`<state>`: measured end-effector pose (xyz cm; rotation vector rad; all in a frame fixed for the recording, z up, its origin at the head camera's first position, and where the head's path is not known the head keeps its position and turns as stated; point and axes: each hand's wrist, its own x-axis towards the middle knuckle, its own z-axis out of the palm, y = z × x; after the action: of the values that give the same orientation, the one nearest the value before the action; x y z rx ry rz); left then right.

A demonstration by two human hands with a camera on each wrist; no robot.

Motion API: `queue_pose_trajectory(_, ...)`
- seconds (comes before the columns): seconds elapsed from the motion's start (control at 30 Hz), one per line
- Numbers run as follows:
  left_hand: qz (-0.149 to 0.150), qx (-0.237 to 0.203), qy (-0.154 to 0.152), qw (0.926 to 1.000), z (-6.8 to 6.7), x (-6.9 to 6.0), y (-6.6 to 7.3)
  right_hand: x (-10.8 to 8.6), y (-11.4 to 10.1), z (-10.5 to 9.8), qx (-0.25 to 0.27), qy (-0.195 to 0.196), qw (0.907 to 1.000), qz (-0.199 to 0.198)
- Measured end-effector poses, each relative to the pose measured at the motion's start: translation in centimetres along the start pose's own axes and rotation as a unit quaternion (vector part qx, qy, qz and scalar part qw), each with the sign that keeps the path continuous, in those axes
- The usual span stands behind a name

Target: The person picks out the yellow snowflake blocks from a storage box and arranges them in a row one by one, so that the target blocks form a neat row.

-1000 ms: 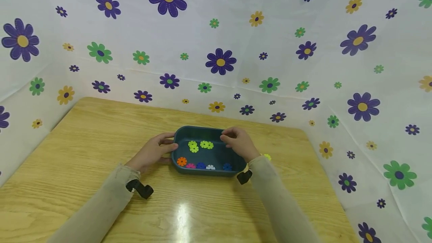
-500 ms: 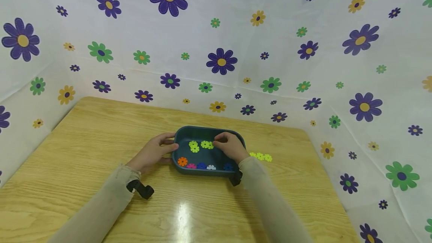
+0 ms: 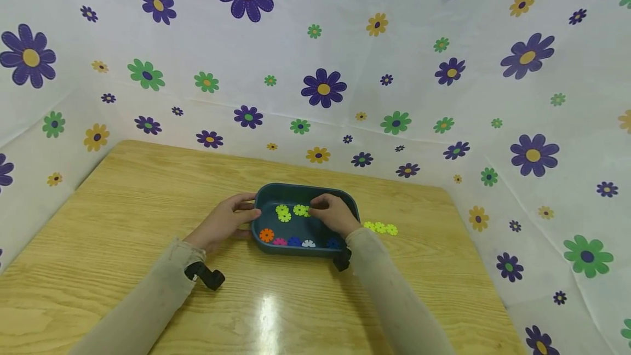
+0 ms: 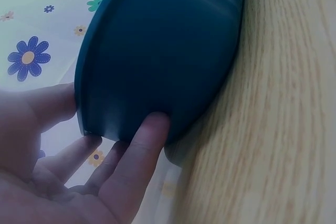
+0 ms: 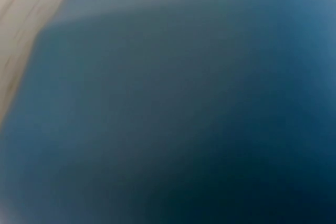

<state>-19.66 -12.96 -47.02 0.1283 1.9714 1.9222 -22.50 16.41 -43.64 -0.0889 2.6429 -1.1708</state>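
In the head view, my left hand point(image 3: 222, 220) grips the left end of a dark blue-green plastic tray point(image 3: 300, 251), thumb over the rim. The left wrist view has its fingers around the tray's end point(image 4: 157, 51). My right hand point(image 3: 337, 215) reaches inside, thumb and index finger pinching the right one of two joined yellow-green notched discs point(image 3: 298, 210), partly covering it. Left of these lies another yellow-green disc cluster point(image 3: 283, 214). Along the near wall are discs in orange point(image 3: 267, 235), pink point(image 3: 280, 241), blue point(image 3: 294, 241), white point(image 3: 308, 244) and dark blue point(image 3: 332, 243). Only blurred blue fills most of the right wrist view.
A row of three linked yellow-green discs point(image 3: 379, 228) lies on the wooden table point(image 3: 162, 196), just right of the tray. White flower-printed cloth point(image 3: 197, 43) stands behind the table and along both sides.
My right hand has moved left from the tray's far right part to the yellow-green pair, uncovering the row on the table. My left hand stays on the tray's end.
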Motion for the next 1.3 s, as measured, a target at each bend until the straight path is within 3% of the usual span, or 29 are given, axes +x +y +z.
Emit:
queue_pose_trajectory(0.53, 0.012, 0.002, 0.001, 0.9999, 0.1, -0.2, -0.6, 0.9, 0.8, 1.3, -0.087, -0.02, 0.9955, -0.032)
queue_pose_trajectory(0.8, 0.012, -0.003, 0.005, 0.9999, 0.6, -0.4, -0.9, 0.6, 0.9, 1.6, -0.108, -0.016, 0.9936, -0.028)
queue_pose_trajectory(1.03, 0.008, -0.025, 0.003, 0.9996, 0.8, -0.6, -0.1, 0.8, 0.5, 2.0, -0.13, -0.025, 0.9907, -0.032)
queue_pose_trajectory(1.3, 0.0, -0.017, 0.004, 0.9998, 0.7, -0.7, 0.1, 0.3, 0.0, 2.0, -0.137, -0.029, 0.99, -0.017)
